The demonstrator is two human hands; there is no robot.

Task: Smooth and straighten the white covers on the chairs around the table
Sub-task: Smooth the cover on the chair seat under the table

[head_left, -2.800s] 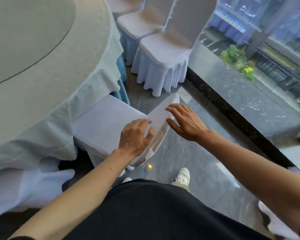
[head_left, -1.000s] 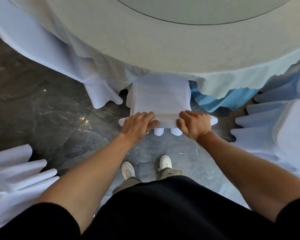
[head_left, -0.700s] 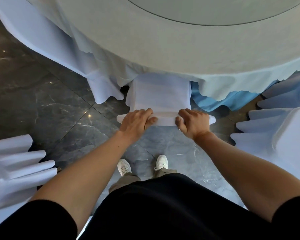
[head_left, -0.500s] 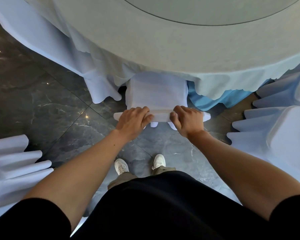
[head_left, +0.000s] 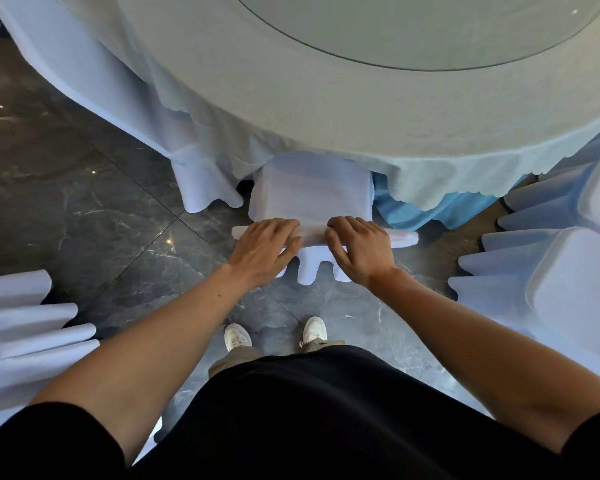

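Observation:
Straight ahead, a chair in a white cover is tucked under the round table, with its seat partly beneath the tablecloth. My left hand and my right hand lie side by side over the top edge of its backrest. On both hands the fingers reach over the far side and the thumb presses the near side, pinching the cover. Pleats of the cover's skirt hang below my hands.
Another white-covered chair stands close on my right, and the pleated skirt of a third chair is at my left. A blue underskirt shows beneath the tablecloth. The floor is dark marble; my white shoes stand behind the chair.
I turned from a chair by the window to this chair. Over the last second both hands stayed on the backrest top, their fingers flattening and reaching further over the edge.

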